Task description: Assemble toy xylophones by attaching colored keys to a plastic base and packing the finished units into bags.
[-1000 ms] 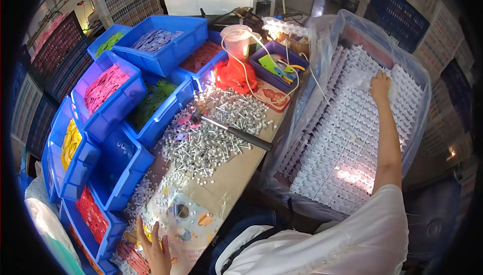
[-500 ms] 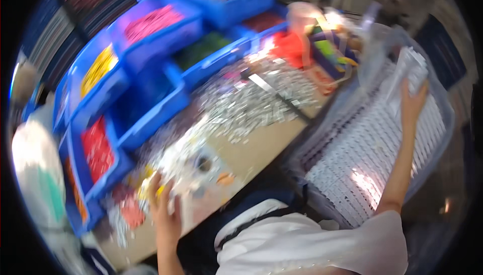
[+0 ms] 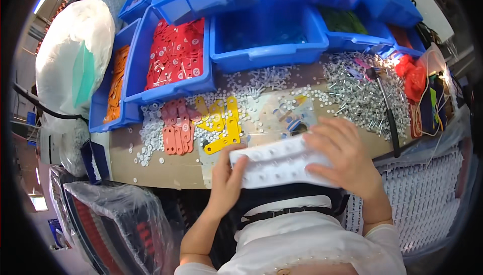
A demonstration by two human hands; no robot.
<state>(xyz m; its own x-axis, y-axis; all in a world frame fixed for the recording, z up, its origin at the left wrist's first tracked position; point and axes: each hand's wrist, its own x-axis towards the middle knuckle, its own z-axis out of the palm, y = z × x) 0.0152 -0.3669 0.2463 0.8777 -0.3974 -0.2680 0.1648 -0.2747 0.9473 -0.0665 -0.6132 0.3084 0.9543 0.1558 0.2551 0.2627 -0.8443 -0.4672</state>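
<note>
Over the table's near edge I hold a white plastic block (image 3: 284,163) with rows of small round studs or holes, lying lengthwise between my hands. My left hand (image 3: 225,178) pinches its left end, thumb on the near face. The fingers of my right hand (image 3: 347,158) wrap over its right end, with the thumb below. Just beyond the block lie flat yellow strips with holes (image 3: 232,124) and pink-coral strips (image 3: 178,138). Small white round pieces (image 3: 149,136) are scattered around them. Part of the tabletop behind the block is hidden by my right hand.
Blue bins (image 3: 269,53) line the back, one with red flat pieces (image 3: 176,56), another with orange ones (image 3: 117,86). Metal screws (image 3: 362,94) are heaped at right, beside a black-handled tool (image 3: 391,124). A plastic-lined crate of white studded pieces (image 3: 417,199) stands at lower right.
My right hand has come from the crate to the table with the white block. My left hand has moved from the loose pieces onto the block's left end. The view has turned left.
</note>
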